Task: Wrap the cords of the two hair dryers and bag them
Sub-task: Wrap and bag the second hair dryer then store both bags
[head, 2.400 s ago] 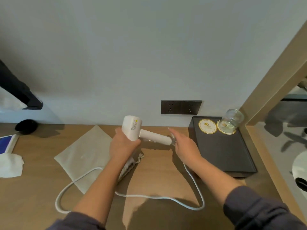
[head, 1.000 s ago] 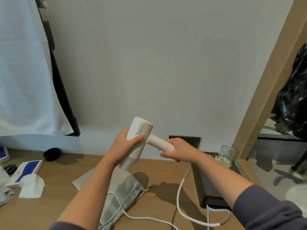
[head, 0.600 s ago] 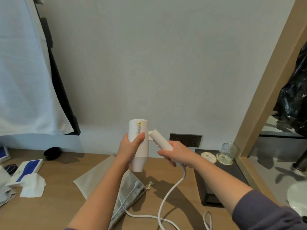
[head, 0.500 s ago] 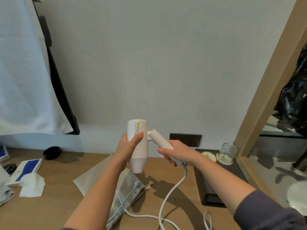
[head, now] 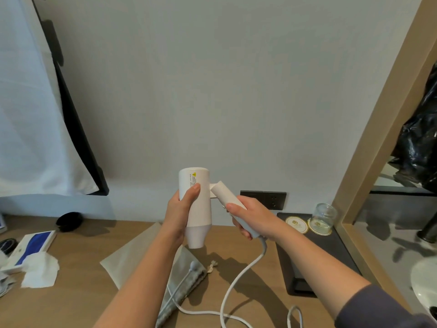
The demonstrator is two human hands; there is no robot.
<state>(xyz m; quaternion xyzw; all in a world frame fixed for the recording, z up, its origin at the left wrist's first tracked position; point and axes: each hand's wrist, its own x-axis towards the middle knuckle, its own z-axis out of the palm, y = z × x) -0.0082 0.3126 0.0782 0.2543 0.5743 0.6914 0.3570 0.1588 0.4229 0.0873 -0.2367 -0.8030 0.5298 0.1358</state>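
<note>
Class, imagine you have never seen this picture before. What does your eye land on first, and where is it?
The white hair dryer, held up mid-frame against the pale wall, draws the eye first. The left hand grips its barrel and the right hand grips its angled handle. Next comes its white cord, trailing down in loops onto the wooden desk, beside a grey drawstring bag.

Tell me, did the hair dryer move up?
Yes, upward. The hair dryer was below the wall socket; now its top sits higher than the socket, with the barrel upright.
</note>
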